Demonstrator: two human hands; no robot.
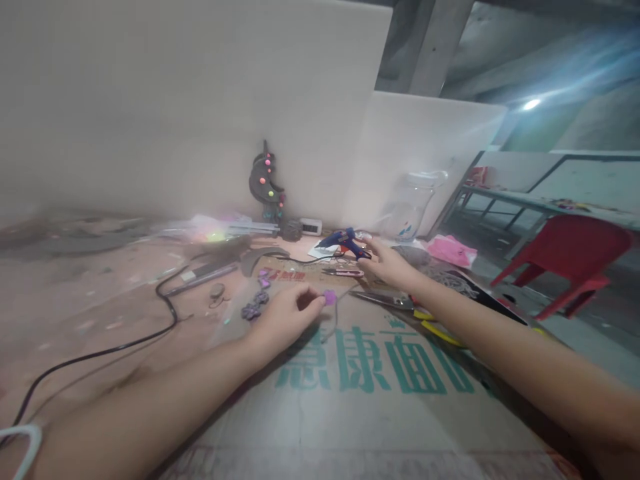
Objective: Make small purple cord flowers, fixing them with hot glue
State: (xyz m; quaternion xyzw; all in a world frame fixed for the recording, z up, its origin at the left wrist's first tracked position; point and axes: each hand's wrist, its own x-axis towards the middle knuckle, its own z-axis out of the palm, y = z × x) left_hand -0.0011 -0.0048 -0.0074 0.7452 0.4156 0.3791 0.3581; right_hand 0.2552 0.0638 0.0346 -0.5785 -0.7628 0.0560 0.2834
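Between the thumb and fingers of my left hand (293, 310) is a small purple flower (329, 297), with a thin grey cord (336, 320) hanging by it. My right hand (387, 263) stretches forward to a blue hot glue gun (339, 239), its fingers closed about the handle end. The gun's nozzle points left, over a small white pad. Just in front of it lie red-handled thread snips (343, 273). Scissors (385, 301) with yellow handles rest under my right forearm. Left of my left hand, several dark grey-purple flowers (255, 305) lie on the cardboard (320, 413).
A grey moon ornament with coloured beads (260, 180) stands against the white wall. At the back right are a clear jug (413, 207), pink cloth (451, 251) and grey yarn (453, 283). A black cable (115, 348) crosses the left side. A red chair (575, 253) stands beyond.
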